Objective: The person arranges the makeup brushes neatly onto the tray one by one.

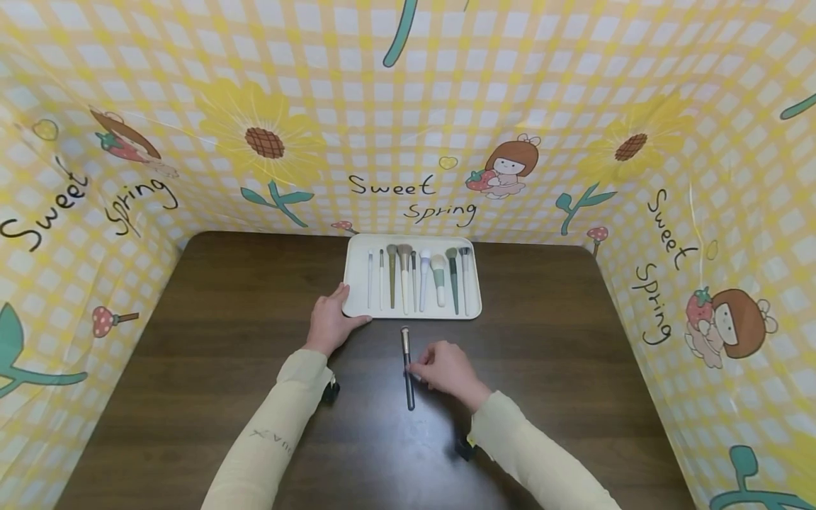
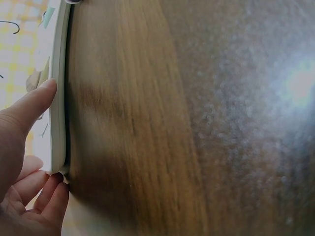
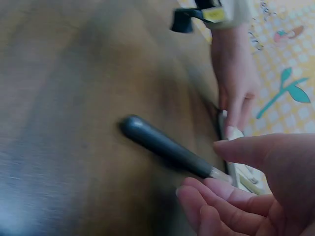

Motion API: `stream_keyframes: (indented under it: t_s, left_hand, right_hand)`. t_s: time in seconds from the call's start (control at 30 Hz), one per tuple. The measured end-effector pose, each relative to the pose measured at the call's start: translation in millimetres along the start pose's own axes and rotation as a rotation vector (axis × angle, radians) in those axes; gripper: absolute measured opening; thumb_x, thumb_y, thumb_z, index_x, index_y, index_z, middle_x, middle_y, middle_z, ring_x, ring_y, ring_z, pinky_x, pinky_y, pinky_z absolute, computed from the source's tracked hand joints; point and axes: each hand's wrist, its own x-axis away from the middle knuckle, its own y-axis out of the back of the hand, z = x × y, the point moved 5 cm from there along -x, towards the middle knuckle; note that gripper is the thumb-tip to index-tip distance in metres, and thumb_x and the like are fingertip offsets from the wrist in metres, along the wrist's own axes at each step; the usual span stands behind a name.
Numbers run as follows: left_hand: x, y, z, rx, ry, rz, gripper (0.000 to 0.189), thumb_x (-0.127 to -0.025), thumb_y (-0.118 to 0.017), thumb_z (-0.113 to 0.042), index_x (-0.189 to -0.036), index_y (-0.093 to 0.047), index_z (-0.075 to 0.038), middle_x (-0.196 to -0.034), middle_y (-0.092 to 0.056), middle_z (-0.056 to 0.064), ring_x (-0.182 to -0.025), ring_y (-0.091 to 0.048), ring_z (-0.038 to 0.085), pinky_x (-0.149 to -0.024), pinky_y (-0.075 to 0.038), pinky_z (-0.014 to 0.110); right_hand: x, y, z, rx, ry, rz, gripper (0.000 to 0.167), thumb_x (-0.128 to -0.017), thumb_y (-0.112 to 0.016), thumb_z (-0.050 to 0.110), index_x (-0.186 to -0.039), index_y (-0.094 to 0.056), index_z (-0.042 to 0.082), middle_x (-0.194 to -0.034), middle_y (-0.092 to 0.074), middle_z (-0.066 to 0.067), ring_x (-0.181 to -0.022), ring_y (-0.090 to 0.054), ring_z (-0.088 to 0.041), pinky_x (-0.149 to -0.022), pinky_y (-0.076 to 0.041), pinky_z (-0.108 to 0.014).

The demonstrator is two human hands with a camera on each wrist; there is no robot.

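Observation:
A white rectangular tray (image 1: 357, 301) lies near the back of the table, with several makeup brushes (image 1: 404, 280) side by side in it. My left hand (image 1: 329, 322) grips the tray's near left corner. In the left wrist view, the thumb (image 2: 37, 103) rests on the long rim and the other fingers bend at the short end. A dark-handled makeup brush (image 1: 408, 375) is in front of the tray, its head toward it. Beside its handle is my right hand (image 1: 449, 372). The right wrist view shows thumb and fingers apart around the brush (image 3: 167, 147), not closed on it.
The dark wooden table (image 1: 242, 283) extends around the tray. Yellow checked cloth (image 1: 382, 127) with printed flowers and lettering stands along its back and both sides. A small dark device is on each wrist.

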Motion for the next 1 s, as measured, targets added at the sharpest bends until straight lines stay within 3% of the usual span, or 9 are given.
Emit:
stream_keyframes:
  t_s: [0.23,0.63,1.0]
  left_hand:
    - [-0.8,0.7,-0.7,0.002,0.006,0.002,0.09,-0.08,-0.089,-0.034,-0.148,-0.046,0.007,-0.153,-0.04,0.025,-0.121,-0.049,0.048,-0.102,-0.041,0.054]
    - [-1.0,0.8,0.0,0.005,0.006,0.002,0.091,-0.08,-0.089,-0.034,-0.148,-0.046,0.007,-0.153,-0.041,0.025,-0.122,-0.049,0.048,-0.102,-0.041,0.054]
    - [0.5,0.0,0.3,0.005,-0.003,-0.001,0.091,-0.08,-0.089,-0.034,-0.148,-0.046,0.008,-0.153,-0.04,0.025,-0.125,-0.048,0.049,-0.104,-0.039,0.055]
  right_hand:
    - [9.1,-17.6,-0.9,0.037,0.038,0.054,0.025,-0.086,-0.083,0.029,-0.07,-0.068,0.017,-0.056,-0.062,0.004,-0.047,-0.06,-0.013,-0.045,-0.048,-0.029]
    - [11.1,-24.3,-0.6,0.045,0.016,0.039,0.027,-0.087,-0.08,0.025,-0.066,-0.066,0.017,-0.053,-0.061,0.005,-0.043,-0.059,-0.011,-0.044,-0.046,-0.026]
    - [10.0,-21.7,-0.3,-0.116,-0.035,0.023,0.023,-0.09,-0.076,0.022,-0.071,-0.068,0.013,-0.058,-0.065,0.0,-0.051,-0.063,-0.015,-0.047,-0.053,-0.031]
